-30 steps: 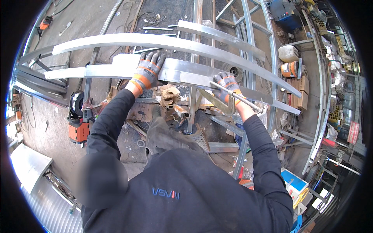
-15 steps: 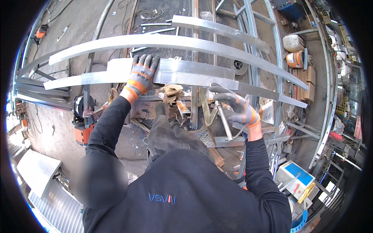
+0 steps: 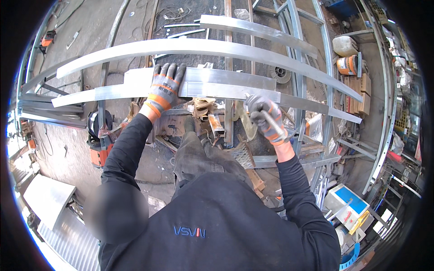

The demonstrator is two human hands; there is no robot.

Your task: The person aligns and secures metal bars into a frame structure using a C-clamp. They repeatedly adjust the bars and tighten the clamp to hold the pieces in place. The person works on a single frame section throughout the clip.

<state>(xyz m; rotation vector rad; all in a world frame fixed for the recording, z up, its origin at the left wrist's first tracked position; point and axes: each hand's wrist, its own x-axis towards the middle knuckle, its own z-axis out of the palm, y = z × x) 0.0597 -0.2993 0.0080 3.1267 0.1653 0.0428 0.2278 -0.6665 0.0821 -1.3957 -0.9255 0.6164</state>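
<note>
My left hand [image 3: 166, 86], in a grey and orange work glove, lies flat across pale metal strips, fingers stretched toward the far edge and thumb out to the right. Beneath it are a wide flat metal bar [image 3: 235, 78] and a long, slightly curved metal strip [image 3: 212, 90] along its near side. My right hand [image 3: 266, 118], gloved alike, is closed around a silver rod-shaped tool [image 3: 274, 121], just nearer to me than the strip. The tool's far end is partly hidden by the fingers, so its exact kind cannot be told.
Beyond the strips lies a longer curved metal bar [image 3: 203, 45], with a shorter bar [image 3: 257, 34] farther off. Steel frame beams [image 3: 296, 27] run underneath. An orange bucket [image 3: 347, 66] and white jug [image 3: 345, 46] stand at right. Cardboard scraps [image 3: 203, 107] lie below the strips.
My right hand has closed around the silver rod-shaped tool and turned it; its fingers were looser before. My left hand stays in place on the metal strips.
</note>
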